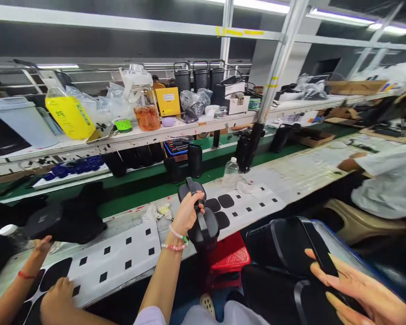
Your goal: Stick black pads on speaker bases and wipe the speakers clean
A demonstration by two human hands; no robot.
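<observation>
My left hand (186, 214), with bead bracelets on the wrist, is closed round the strap of a black cylindrical speaker (203, 221) held just off the bench's near edge. My right hand (355, 286), at the bottom right, lies with fingers stretched out against a black strapped speaker (291, 253) among others in a blue-rimmed bin. A white sheet of black adhesive pads (122, 255) lies along the bench (291, 180) in front of me.
A co-worker's two hands (56, 295) rest on the pad sheet at the bottom left, and another person (389, 180) sits at the right. A water bottle (230, 171), more black speakers (194, 160), a red crate (232, 255) and a cluttered shelf (149, 131) surround the spot.
</observation>
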